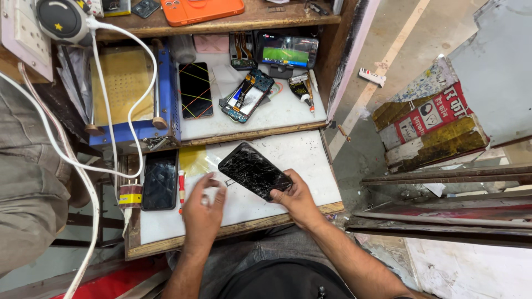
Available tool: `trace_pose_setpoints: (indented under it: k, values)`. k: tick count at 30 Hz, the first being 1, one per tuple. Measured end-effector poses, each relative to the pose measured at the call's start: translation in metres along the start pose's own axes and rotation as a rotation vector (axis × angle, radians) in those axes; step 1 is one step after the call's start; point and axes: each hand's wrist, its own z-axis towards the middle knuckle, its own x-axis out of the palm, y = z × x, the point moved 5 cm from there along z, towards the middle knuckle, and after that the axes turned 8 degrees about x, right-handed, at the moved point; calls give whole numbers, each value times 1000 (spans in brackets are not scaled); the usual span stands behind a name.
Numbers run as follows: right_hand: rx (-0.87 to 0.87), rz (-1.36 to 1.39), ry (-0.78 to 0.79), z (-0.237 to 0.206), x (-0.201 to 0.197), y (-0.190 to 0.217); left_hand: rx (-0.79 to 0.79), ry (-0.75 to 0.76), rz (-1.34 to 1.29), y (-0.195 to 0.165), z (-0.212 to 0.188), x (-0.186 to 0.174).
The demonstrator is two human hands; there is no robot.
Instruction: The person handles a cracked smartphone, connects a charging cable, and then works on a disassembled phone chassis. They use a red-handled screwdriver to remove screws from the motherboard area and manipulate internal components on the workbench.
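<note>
My right hand grips the near end of a black phone whose screen is badly cracked, holding it tilted just above the white work board. My left hand hovers beside the phone's left edge with fingers curled and slightly blurred, holding nothing that I can make out. A red-handled screwdriver lies just left of that hand, next to a second black phone lying flat.
On the raised shelf behind sit a dark phone with coloured lines, an opened phone with exposed parts, a small glue tube and a propped phone playing video. A blue heating machine stands left; white cables hang over it.
</note>
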Motion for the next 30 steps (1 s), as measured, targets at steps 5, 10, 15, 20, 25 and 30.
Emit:
trace_pose_setpoints:
  k: [5, 10, 15, 20, 25, 30]
  values:
    - [87, -261, 51, -2, 19, -13, 134, 131, -267, -1, 0, 25]
    - [-24, -398, 331, 3, 31, -5, 120, 212, -214, 8, 2, 25]
    - [101, -444, 464, 31, 29, -18, 109, 323, -92, 6, 1, 28]
    - [174, -126, 457, 35, 33, -37, -14, 335, 24, 5, 4, 29]
    - [181, 108, 316, 29, 29, -28, 71, 129, -19, 6, 9, 24]
    - [110, 371, 140, 32, 14, -14, 35, 21, 146, 29, 25, -2]
